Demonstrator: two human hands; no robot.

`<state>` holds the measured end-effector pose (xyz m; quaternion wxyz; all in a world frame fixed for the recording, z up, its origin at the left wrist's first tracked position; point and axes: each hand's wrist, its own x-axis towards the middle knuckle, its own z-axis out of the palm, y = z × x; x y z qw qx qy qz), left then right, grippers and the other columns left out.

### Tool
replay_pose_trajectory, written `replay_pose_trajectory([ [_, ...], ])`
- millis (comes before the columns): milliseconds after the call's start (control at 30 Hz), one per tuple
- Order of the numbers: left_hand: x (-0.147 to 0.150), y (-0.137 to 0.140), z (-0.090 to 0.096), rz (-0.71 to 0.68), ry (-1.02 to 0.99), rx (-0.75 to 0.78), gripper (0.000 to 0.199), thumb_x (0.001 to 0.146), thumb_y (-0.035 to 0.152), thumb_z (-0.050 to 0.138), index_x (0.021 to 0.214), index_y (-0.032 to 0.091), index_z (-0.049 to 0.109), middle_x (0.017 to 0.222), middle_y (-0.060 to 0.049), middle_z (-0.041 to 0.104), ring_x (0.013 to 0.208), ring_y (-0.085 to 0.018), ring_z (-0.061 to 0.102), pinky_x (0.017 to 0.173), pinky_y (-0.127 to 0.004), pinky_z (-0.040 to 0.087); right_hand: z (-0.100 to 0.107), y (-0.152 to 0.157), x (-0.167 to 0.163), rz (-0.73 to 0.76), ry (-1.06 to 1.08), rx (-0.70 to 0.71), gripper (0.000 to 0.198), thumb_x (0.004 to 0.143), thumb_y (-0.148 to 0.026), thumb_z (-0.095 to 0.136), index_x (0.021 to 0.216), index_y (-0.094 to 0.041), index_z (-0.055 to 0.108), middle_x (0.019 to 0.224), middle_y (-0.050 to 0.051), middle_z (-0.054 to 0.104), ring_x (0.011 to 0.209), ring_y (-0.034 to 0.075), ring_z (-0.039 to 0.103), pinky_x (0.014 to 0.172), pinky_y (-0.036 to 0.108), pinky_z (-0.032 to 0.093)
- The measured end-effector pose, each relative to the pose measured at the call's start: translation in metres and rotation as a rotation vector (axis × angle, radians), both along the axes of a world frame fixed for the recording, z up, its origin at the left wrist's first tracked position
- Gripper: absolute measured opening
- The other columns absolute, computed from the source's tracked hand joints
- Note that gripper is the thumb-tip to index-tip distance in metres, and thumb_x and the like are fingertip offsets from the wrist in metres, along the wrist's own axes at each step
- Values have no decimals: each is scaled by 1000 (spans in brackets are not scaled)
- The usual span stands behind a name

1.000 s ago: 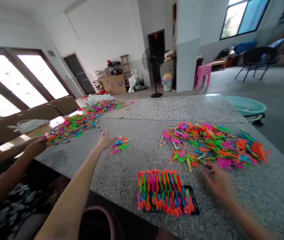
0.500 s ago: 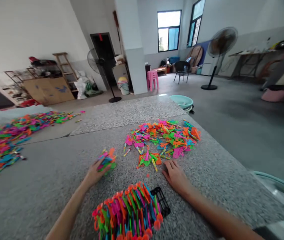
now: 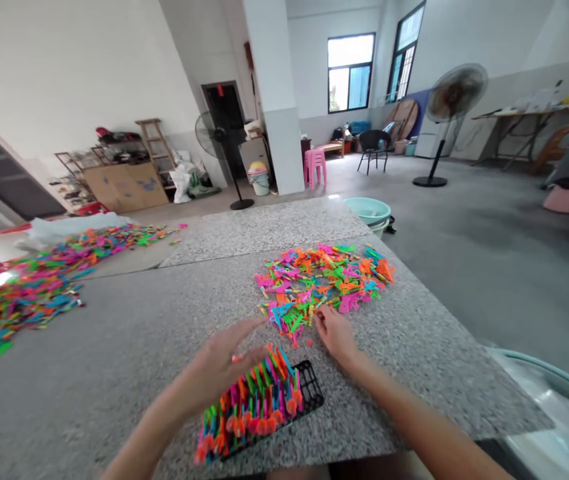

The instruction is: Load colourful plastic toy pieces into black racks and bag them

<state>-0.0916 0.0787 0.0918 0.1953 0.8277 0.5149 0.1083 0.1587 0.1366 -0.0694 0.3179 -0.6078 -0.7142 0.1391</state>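
Observation:
My left hand (image 3: pixel 229 353), slightly blurred, hovers over a black grid rack (image 3: pixel 309 385). Its fingers are stretched out and apart, with nothing visible in them. Upright in the rack stand rows of small bright plastic pieces (image 3: pixel 259 393) in orange, green, pink and blue, many with round orange ends; my left hand covers part of them. My right hand (image 3: pixel 337 333) rests at the near edge of a pile of loose colourful plastic pieces (image 3: pixel 334 273). Its fingers are curled together beside a yellow stick; whether they grip it is hard to make out.
A larger heap of similar pieces (image 3: pixel 39 287) lies at the left, by a pale plastic bag (image 3: pixel 71 227). Turquoise basins (image 3: pixel 367 208) stand beyond the table's right edge, and another tub rim (image 3: pixel 549 370) shows at lower right. Farther back are standing fans (image 3: pixel 457 93) and pink stools (image 3: pixel 315 167).
My left hand has put its bunch of pieces down by the near edge of the pile and moved back over the rack. My right hand has curled its fingers at the pile. The view has shifted.

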Motion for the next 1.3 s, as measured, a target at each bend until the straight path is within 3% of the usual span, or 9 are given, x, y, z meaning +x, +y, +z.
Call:
replay_pose_trajectory([
  [133,36,-62,-21,-171,271,224,53,89,59,55,137,39,53,143,-4,55,135,-36,47,108,-66,35,24,30,-25,-98,-57,-242,25,91,-20,58,114,-12,53,94,17,70,88,26,68,73,32,46],
  [267,44,-76,-47,-180,397,330,60,87,54,61,142,34,48,148,-6,49,138,-39,40,106,-71,34,23,34,-17,-181,184,-346,24,87,-16,60,109,-11,55,97,18,70,91,25,67,74,30,45],
  [467,46,-88,-52,-130,340,535,53,92,41,59,142,28,48,148,-8,49,143,-38,33,110,-69,29,5,-17,42,-24,371,-349,7,88,-21,51,84,-17,55,73,2,65,63,14,61,58,23,44],
  [633,123,-115,-68,-261,54,393,55,97,32,48,150,28,35,154,-7,41,143,-25,36,113,-44,41,0,-69,78,86,732,-383,10,87,-29,44,85,-21,49,55,-6,53,44,12,51,45,22,41],
  [800,187,-59,-134,205,26,238,51,93,21,46,144,13,44,151,-25,38,143,-43,28,109,-69,30,0,-88,107,-93,710,-137,15,85,-36,51,82,-22,48,66,-2,57,54,14,57,51,25,45],
  [933,213,-15,-158,258,37,218,52,93,20,46,143,5,41,144,-34,41,139,-49,33,102,-78,26,0,-100,131,-212,670,-84,21,85,-42,52,81,-22,49,63,-2,55,53,15,56,50,26,44],
  [1100,226,-46,-130,56,68,126,50,88,29,62,138,29,54,156,-14,36,140,-42,35,110,-69,28,5,-123,145,-206,741,-93,30,86,-49,55,90,-20,55,72,1,60,59,16,59,56,28,48],
  [1233,172,-76,-71,-7,100,120,41,94,37,55,135,33,56,145,-4,53,136,-27,45,116,-52,31,-5,-124,147,-158,642,-141,26,89,-45,50,93,-20,56,76,3,62,63,17,57,58,28,46],
  [1300,132,-83,-43,109,201,250,40,96,43,51,134,30,57,141,-6,57,139,-30,41,116,-59,27,-10,-120,135,-89,570,-136,21,89,-41,49,88,-20,53,72,2,59,61,17,54,57,28,44],
])
